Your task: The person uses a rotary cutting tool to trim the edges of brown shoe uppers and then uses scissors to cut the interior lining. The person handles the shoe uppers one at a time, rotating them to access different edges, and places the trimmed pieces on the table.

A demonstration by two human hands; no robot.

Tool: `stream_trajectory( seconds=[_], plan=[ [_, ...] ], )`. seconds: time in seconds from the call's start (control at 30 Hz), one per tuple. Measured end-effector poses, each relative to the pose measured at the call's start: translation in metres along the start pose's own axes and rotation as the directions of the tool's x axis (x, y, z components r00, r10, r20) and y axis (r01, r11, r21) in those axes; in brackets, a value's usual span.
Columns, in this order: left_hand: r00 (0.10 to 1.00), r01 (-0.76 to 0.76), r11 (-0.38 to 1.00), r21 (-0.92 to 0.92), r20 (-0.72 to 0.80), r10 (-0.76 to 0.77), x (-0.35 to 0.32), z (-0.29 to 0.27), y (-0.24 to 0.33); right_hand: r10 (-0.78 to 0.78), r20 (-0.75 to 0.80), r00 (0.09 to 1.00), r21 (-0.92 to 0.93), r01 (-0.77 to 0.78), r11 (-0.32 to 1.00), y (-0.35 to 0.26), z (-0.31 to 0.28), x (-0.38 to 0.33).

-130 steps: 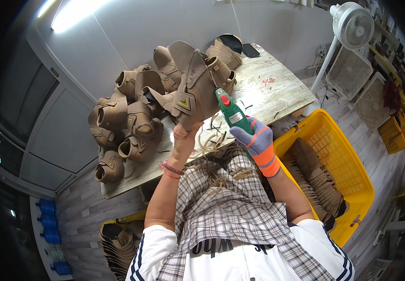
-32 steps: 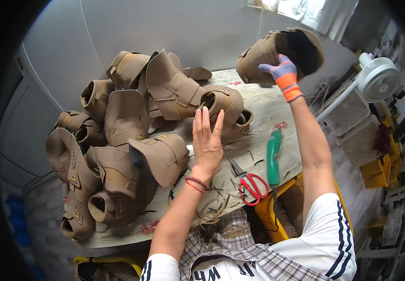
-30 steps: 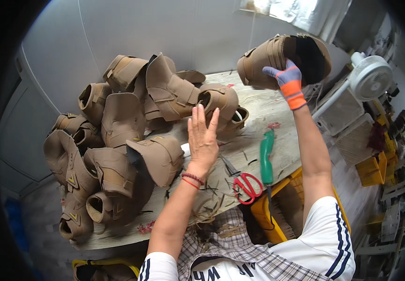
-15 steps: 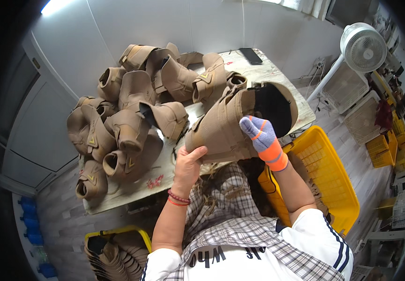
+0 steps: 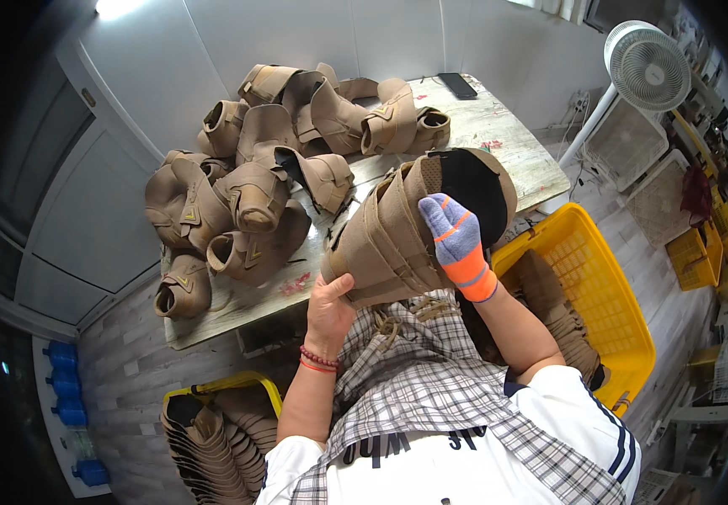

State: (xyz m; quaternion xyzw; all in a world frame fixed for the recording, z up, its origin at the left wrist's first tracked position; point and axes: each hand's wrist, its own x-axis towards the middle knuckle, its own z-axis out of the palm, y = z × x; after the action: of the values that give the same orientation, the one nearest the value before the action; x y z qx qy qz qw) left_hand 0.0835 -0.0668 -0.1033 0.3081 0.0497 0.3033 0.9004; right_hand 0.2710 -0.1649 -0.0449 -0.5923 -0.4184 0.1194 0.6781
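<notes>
I hold a stack of tan boot uppers (image 5: 397, 231) above my lap, its dark lining facing up and right. My left hand (image 5: 330, 307), bare with a red bead bracelet, grips the stack's lower left end. My right hand (image 5: 455, 240), in a blue and orange glove, presses on the stack's upper edge by the dark opening. Behind the stack, a pile of several tan boot uppers (image 5: 271, 177) lies on the worktable (image 5: 507, 143).
A yellow crate (image 5: 600, 303) with brown pieces stands at my right. Another yellow crate (image 5: 212, 421) full of brown pieces sits at lower left. A white fan (image 5: 646, 63) stands at far right. A dark phone (image 5: 459, 85) lies at the table's back edge.
My right hand brought the stack of uppers from the table's far right down to my lap. My left hand left the table and took hold of the stack's lower end.
</notes>
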Motion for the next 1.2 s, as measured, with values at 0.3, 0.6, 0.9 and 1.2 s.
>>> stream_trajectory(
  seconds=[0.3,0.6,0.9,1.2],
  plan=[
    [0.986,0.167,0.984,-0.066,0.022,-0.166,-0.022,-0.008,-0.002,-0.071,0.23,0.971,0.024,0.067,0.997,-0.006,0.005,0.001],
    [0.994,-0.049,0.904,0.424,-0.068,0.086,-0.027,-0.019,-0.017,0.277,0.393,0.877,-0.067,-0.273,0.96,0.032,-0.013,0.021],
    [0.996,-0.035,0.648,0.761,-0.029,0.089,-0.011,-0.06,-0.021,0.519,0.176,0.836,-0.473,-0.391,0.79,0.068,0.005,0.035],
    [0.99,0.058,0.668,0.742,-0.131,0.059,-0.019,-0.085,-0.028,0.338,0.22,0.915,-0.805,-0.025,0.593,0.094,0.038,0.03]
  ],
)
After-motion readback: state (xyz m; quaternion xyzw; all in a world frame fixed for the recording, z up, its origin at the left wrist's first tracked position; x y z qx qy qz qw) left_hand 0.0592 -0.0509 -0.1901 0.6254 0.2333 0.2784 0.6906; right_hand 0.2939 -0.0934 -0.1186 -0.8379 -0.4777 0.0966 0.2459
